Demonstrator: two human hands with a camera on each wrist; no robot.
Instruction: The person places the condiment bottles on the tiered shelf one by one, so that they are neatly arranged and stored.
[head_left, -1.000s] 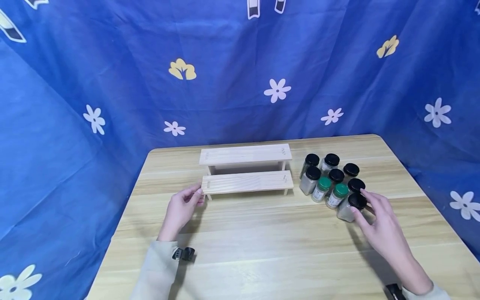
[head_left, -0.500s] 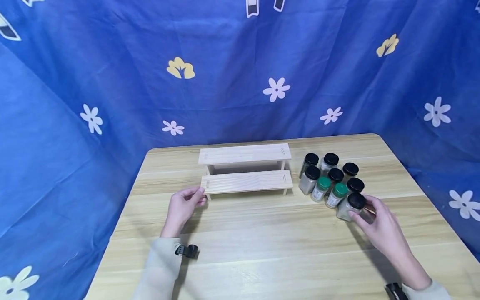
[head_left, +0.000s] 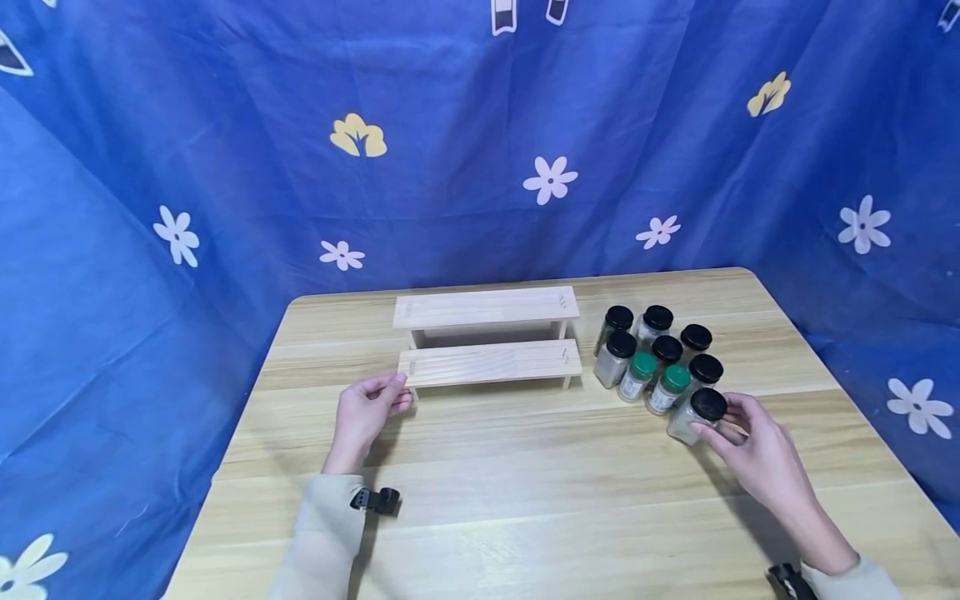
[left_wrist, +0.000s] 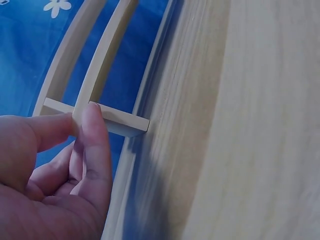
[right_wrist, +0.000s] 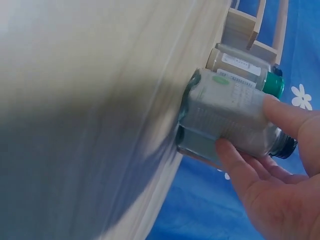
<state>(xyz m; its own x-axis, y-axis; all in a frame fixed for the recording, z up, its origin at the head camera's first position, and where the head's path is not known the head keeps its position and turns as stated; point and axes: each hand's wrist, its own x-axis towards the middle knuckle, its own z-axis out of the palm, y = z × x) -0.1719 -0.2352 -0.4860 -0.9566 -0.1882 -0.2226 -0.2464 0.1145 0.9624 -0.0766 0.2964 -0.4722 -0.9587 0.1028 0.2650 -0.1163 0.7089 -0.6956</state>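
A two-step pale wooden rack (head_left: 487, 363) stands toward the back of the table. My left hand (head_left: 367, 417) pinches the left end of its lower shelf between thumb and fingers, as the left wrist view (left_wrist: 65, 170) also shows. On the right, my right hand (head_left: 761, 454) holds a square clear spice jar (head_left: 686, 423) with a black lid, thumb on one side and fingers on the other. Pale contents fill much of this jar (right_wrist: 225, 112) in the right wrist view. It stands upright at the near corner of a cluster of jars.
Close behind the held jar are several black-lidded jars (head_left: 616, 358) and two green-capped jars (head_left: 663, 392). The wooden table (head_left: 487, 500) reaches back to a blue flowered cloth (head_left: 450, 167), which also hangs at both sides.
My right hand's fingers have come down from around the lid to the jar's sides and closed on it. The left hand stays at the rack's end.
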